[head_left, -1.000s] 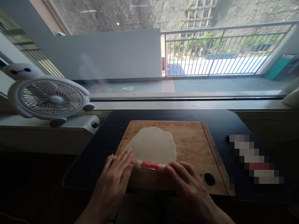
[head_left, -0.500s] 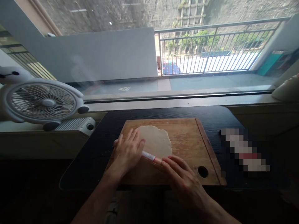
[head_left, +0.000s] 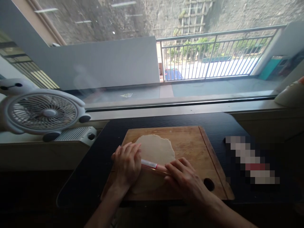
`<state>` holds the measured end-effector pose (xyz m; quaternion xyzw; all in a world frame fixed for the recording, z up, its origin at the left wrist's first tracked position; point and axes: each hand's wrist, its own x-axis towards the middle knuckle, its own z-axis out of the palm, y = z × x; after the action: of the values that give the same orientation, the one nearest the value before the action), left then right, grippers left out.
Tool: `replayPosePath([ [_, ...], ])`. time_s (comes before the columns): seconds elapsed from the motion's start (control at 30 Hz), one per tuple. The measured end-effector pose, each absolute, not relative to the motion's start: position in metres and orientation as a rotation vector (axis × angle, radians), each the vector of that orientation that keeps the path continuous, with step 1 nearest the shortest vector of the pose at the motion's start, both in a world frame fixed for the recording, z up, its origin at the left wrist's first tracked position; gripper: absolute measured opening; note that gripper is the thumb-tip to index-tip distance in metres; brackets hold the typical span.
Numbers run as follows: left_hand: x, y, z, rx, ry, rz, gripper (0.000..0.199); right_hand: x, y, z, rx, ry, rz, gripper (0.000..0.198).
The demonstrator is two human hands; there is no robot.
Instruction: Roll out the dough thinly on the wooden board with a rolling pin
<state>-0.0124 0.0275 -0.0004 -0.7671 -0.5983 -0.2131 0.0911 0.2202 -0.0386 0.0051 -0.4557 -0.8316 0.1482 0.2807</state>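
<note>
We have the left hand (head_left: 127,161) curled over one end of the rolling pin (head_left: 162,168) and the right hand (head_left: 184,177) closed on the other (label (head_left: 149,164) showing between them). It lies slantwise across the flat dough (head_left: 155,147), on the wooden board (head_left: 190,145), dark table (head_left: 92,167) underneath.

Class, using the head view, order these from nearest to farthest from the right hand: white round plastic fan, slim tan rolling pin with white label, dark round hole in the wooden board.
1. Rolling pin, touching the right hand.
2. Round hole, right of that hand.
3. Fan, far left, by the window.
</note>
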Motion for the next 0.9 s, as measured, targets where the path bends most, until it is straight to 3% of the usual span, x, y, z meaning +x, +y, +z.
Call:
replayPosePath([
  [0.6,0.009,0.079,0.012,-2.268,-1.795,-0.669,0.039,0.236,0.010,0.000,-1.166,-2.285,0.301,0.017],
  [0.9,0.030,0.137,0.017,-2.217,-1.886,-0.491,0.041,0.244,0.053,0.006,-1.279,-2.275,0.190,0.026],
])
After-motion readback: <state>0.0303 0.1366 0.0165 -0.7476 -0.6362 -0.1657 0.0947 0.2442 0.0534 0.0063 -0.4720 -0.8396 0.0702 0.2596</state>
